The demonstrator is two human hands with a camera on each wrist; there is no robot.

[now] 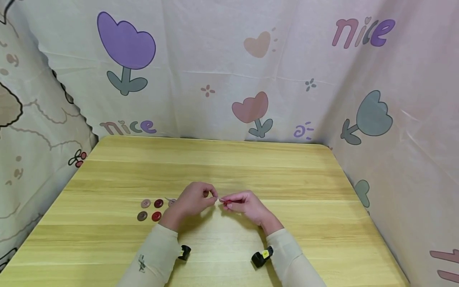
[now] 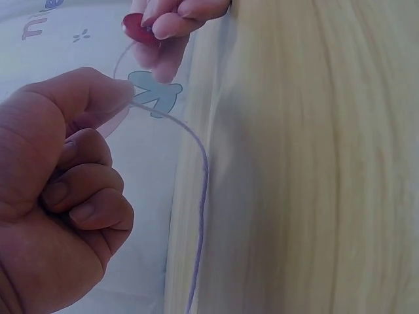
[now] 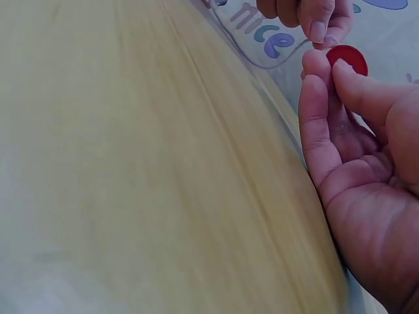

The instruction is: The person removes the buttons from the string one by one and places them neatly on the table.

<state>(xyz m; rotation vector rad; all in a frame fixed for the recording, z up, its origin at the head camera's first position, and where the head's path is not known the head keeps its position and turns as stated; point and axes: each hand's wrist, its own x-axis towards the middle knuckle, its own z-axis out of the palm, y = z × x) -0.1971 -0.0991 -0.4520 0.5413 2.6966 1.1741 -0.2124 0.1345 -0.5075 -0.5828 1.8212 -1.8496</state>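
Between thumb and fingers, my right hand pinches a red button, held above the table. Facing it, my left hand pinches a thin pale purple cord between thumb and index finger, its other fingers curled in. From that pinch a short stretch of cord leads up to the red button in the left wrist view, while the longer part hangs down in a curve. Whether the cord passes through a buttonhole is hidden by the right fingers. The fingertips of both hands are close together.
Left of my left hand, several buttons lie on the wooden table: a pink one, a dark red one, a brown one and a red one. A pale button with cord shows partly behind the left wrist.
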